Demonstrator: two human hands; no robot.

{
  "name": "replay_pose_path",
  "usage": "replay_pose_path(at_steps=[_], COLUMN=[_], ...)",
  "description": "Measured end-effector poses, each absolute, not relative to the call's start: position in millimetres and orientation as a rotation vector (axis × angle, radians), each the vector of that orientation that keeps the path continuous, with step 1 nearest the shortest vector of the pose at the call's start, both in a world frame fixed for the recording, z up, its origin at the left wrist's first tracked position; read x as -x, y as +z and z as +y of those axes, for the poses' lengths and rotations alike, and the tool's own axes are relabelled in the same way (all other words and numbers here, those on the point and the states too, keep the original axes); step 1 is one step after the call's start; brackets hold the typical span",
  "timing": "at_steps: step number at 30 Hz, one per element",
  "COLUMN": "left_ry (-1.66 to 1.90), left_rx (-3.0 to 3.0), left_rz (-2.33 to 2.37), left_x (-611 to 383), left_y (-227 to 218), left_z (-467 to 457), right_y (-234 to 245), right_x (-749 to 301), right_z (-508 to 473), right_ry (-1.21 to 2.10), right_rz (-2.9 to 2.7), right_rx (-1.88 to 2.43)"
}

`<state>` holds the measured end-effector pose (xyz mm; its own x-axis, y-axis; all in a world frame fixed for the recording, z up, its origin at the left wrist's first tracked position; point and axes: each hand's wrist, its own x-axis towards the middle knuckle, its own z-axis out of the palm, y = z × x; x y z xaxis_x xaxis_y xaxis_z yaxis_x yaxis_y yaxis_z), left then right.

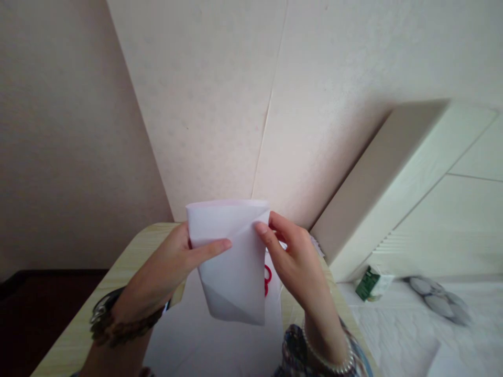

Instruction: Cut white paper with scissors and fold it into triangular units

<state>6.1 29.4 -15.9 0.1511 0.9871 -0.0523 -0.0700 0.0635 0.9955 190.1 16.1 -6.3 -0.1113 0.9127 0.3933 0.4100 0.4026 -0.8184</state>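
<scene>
A folded sheet of white paper [231, 272] is held up above the table, its top edge level and its lower part creased on a slant. My left hand [188, 248] grips its left side, thumb across the front and the other fingers hidden behind. At the upper right edge, my right hand [288, 246] pinches the paper between thumb and fingers. More white paper [220, 348] lies flat on the table below. The red handles of what look like scissors [268, 277] show beside the held paper, the rest hidden.
The light wood table [129, 262] stands against a pale wall [212, 104]. To the right are a cream headboard-like panel [377, 178], a green and white box [371, 285] and a white quilted surface [412, 335] with a blurred grey object [438, 299].
</scene>
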Motion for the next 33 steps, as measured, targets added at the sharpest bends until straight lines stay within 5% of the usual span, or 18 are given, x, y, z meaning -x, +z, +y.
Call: replay_pose_path(at_steps=[23, 33], left_ry=[1.141, 1.249], left_rx=[-1.049, -1.012], left_rz=[1.102, 1.212], left_x=[-17, -19], left_y=[-15, -7], left_z=[25, 23], right_y=[-6, -6], right_x=[-183, -180], right_z=[10, 7], right_ry=[0.611, 0.334], right_rz=[-1.516, -1.64], right_rx=[1.139, 1.205])
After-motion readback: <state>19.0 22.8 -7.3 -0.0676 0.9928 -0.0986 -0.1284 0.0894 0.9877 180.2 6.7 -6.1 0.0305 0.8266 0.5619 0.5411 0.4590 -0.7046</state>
